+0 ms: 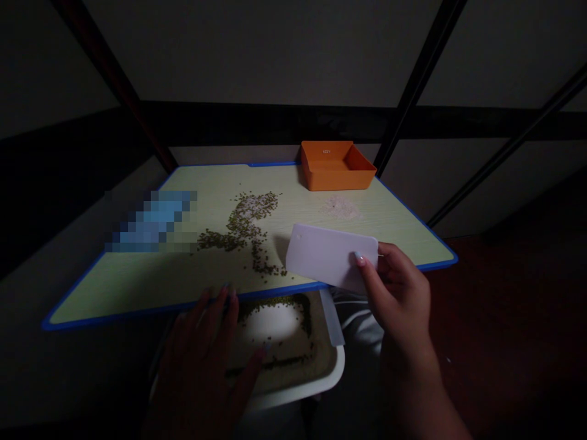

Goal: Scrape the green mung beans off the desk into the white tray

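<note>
Hands apart. Right hand (398, 299) grips a white scraper (328, 256) upright over the near edge of the bench (114, 293), just beside a trail of green beans (250, 235). Left hand (202, 360) lies open at that edge, above a white tray (337, 373) of beans (270, 304) below the bench.

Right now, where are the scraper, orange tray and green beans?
White scraper (328, 256), head view, on its flat face.
Orange tray (330, 178), head view, on its near wall.
Green beans (236, 227), head view, on the central cluster.
</note>
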Demonstrator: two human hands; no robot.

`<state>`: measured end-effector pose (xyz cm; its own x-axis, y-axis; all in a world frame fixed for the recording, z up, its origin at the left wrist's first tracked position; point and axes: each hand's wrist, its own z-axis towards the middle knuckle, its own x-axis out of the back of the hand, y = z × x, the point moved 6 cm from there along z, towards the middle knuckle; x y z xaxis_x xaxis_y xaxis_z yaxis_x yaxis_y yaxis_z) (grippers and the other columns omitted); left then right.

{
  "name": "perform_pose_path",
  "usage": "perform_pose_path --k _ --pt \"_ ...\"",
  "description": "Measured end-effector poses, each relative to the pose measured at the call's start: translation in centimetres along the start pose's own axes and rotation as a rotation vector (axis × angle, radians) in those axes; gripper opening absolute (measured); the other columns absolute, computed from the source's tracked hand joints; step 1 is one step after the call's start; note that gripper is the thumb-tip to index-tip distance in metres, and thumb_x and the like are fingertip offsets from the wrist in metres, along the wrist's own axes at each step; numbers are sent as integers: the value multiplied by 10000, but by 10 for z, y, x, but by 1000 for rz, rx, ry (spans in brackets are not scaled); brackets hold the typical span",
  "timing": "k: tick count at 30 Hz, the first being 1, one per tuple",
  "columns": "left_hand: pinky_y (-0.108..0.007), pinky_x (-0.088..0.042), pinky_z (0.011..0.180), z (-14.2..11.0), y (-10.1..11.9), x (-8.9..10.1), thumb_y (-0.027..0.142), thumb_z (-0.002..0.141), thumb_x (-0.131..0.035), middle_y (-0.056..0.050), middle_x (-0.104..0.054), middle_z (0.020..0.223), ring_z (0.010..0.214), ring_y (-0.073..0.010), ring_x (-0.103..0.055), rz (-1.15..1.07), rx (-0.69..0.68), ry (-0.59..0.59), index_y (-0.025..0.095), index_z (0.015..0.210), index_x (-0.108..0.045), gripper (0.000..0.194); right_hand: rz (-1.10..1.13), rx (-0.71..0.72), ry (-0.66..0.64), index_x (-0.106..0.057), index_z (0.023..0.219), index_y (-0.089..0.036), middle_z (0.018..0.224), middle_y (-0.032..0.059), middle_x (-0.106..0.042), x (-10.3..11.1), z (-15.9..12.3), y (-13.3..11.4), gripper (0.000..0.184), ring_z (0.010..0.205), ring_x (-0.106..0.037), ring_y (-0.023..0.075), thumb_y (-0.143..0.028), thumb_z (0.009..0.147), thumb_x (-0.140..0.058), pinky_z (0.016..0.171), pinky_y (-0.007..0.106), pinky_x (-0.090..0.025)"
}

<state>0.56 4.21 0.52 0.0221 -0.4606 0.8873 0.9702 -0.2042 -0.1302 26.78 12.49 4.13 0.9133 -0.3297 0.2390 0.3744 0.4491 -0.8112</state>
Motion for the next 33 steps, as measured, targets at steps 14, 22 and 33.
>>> perform_pose_path --k 14,22,33 --pt "-569 -400 1064 -2 -1 -2 493 903 -424 -219 -477 1475 1392 -388 -404 38 -45 -6 99 1509 -262 741 -23 15 -2 -662 979 -233 825 6 -709 -3 2 2 82 667 -641 135 -253 916 -612 537 227 -512" --pt "-588 -396 1058 -1 2 -1 475 915 -392 -226 -466 1467 1385 -389 -397 3 -27 23 106 1521 -228 729 -20 7 5 -647 996 -232 824 11 -706 -9 2 8 94 683 -650 144 -280 929 -602 586 262 -527" --pt "-583 -376 1081 -2 0 -2 488 913 -410 -216 -458 1477 1410 -378 -363 -3 -11 -1 126 1536 -199 750 -35 78 7 -609 966 -221 786 3 -707 -23 4 -2 54 666 -670 130 -221 923 -578 580 226 -512"
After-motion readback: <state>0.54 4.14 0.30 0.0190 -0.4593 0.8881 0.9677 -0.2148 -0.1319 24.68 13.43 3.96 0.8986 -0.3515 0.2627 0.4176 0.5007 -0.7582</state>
